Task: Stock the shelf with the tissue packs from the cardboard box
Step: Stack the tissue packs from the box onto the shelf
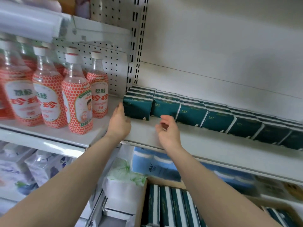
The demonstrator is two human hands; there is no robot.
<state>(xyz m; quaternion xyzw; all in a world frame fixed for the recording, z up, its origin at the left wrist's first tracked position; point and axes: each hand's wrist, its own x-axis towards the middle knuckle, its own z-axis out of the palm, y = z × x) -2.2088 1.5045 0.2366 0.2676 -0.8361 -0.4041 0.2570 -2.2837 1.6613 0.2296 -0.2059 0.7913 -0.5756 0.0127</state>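
Dark green tissue packs [191, 113] lining white shelf [213, 145], left hand [118, 122] flat against end pack [136, 108], right hand [168, 131] relaxed, holding nothing

Dark green tissue packs [216, 118] line the back of the white shelf [213, 145]. The left hand [118, 123] touches the leftmost pack [137, 108] with straight fingers. The right hand [168, 131] hovers near the front edge, loosely curled. Below, the cardboard box [141, 202] holds more packs.

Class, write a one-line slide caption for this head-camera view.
Left hand touches the end tissue pack on the shelf; right hand hovers empty; cardboard box waits below.
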